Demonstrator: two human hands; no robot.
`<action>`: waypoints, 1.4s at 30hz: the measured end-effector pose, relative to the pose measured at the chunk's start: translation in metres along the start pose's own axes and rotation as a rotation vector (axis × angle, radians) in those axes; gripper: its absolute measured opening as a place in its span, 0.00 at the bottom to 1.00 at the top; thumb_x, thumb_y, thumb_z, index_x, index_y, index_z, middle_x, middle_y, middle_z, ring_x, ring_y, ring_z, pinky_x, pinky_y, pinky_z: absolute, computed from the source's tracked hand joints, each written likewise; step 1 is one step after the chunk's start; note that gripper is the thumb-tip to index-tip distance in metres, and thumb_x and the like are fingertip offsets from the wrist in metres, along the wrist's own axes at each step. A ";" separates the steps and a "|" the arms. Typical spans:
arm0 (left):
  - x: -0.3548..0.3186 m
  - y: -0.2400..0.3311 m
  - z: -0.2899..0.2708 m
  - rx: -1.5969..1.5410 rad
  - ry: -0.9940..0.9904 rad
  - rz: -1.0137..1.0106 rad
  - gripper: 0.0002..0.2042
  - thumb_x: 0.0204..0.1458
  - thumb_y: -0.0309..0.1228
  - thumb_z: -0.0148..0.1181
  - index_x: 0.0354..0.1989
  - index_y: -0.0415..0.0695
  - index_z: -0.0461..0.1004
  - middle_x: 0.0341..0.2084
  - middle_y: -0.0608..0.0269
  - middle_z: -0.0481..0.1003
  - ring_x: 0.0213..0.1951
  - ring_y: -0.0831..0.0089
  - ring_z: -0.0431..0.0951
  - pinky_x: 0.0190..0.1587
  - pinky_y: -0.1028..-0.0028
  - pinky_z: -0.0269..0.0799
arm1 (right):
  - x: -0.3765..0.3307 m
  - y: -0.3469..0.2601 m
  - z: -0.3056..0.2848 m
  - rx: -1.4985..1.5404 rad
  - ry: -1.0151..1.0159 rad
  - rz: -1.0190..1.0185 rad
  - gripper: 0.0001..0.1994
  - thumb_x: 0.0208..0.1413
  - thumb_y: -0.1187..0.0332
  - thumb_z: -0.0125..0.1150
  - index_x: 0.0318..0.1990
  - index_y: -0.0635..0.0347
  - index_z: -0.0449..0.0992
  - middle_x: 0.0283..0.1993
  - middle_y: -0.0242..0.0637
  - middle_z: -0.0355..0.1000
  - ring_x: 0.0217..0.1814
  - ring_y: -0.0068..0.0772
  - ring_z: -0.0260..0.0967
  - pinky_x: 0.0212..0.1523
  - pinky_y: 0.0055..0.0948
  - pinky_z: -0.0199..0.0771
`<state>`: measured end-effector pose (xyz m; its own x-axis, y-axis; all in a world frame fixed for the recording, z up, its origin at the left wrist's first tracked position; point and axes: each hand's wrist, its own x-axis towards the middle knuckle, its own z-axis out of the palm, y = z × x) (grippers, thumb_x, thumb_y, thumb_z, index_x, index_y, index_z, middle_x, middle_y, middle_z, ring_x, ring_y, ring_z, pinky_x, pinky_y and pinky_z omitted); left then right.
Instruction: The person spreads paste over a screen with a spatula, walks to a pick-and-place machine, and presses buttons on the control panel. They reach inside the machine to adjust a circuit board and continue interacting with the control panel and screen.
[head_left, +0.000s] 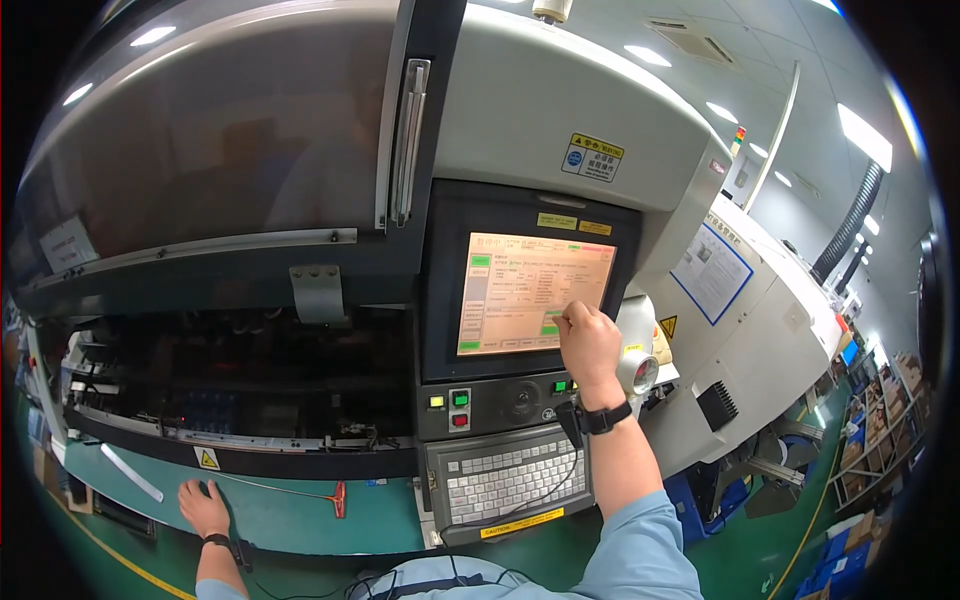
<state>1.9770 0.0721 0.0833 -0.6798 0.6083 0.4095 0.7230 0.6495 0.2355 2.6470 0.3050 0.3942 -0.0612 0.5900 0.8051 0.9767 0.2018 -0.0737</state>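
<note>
My right hand is raised to a lit touchscreen set in a black bezel. Its fingers are curled, with the fingertips at the screen's lower right beside a green on-screen button; I see nothing held in it. My left hand rests, fingers apart, on the green worktop at the machine's front. Just right of it lies a T-handle hex key with a red handle and a thin metal shaft pointing toward that hand. Both wrists wear black bands.
Below the screen are lit push buttons and a keyboard on a tray. A raised dark cover hangs over the machine's dark interior. A white strip lies far left on the worktop. Shelves stand at right.
</note>
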 end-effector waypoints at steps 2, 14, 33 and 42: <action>0.000 0.001 0.000 -0.006 -0.010 0.003 0.15 0.63 0.38 0.64 0.50 0.41 0.74 0.54 0.51 0.73 0.61 0.49 0.71 0.62 0.52 0.67 | 0.002 -0.001 0.003 0.007 -0.002 0.003 0.10 0.52 0.68 0.76 0.30 0.57 0.77 0.29 0.39 0.78 0.34 0.49 0.79 0.34 0.45 0.78; 0.002 -0.007 0.010 0.030 -0.009 0.015 0.15 0.66 0.40 0.61 0.52 0.41 0.73 0.55 0.49 0.73 0.62 0.48 0.71 0.62 0.51 0.68 | -0.085 0.034 -0.025 -0.050 -0.127 0.114 0.11 0.52 0.68 0.76 0.28 0.57 0.75 0.28 0.40 0.76 0.33 0.50 0.78 0.34 0.48 0.78; -0.004 0.014 -0.017 -0.041 -0.014 -0.029 0.19 0.58 0.43 0.68 0.51 0.44 0.77 0.54 0.52 0.74 0.63 0.50 0.70 0.68 0.51 0.63 | -0.108 -0.118 -0.068 0.654 -0.522 -0.155 0.12 0.51 0.76 0.76 0.42 0.63 0.81 0.34 0.37 0.78 0.31 0.38 0.75 0.32 0.32 0.71; -0.001 0.012 -0.019 -0.008 -0.031 0.002 0.18 0.59 0.42 0.68 0.51 0.43 0.77 0.53 0.51 0.74 0.61 0.49 0.70 0.66 0.50 0.64 | -0.022 -0.305 -0.088 1.591 -0.875 -1.040 0.18 0.57 0.72 0.67 0.56 0.54 0.83 0.39 0.37 0.74 0.35 0.34 0.71 0.34 0.32 0.69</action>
<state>1.9885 0.0710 0.1026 -0.6818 0.6236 0.3825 0.7252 0.6448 0.2414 2.3681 0.1616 0.4507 -0.8666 -0.1254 0.4829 -0.4281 0.6841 -0.5905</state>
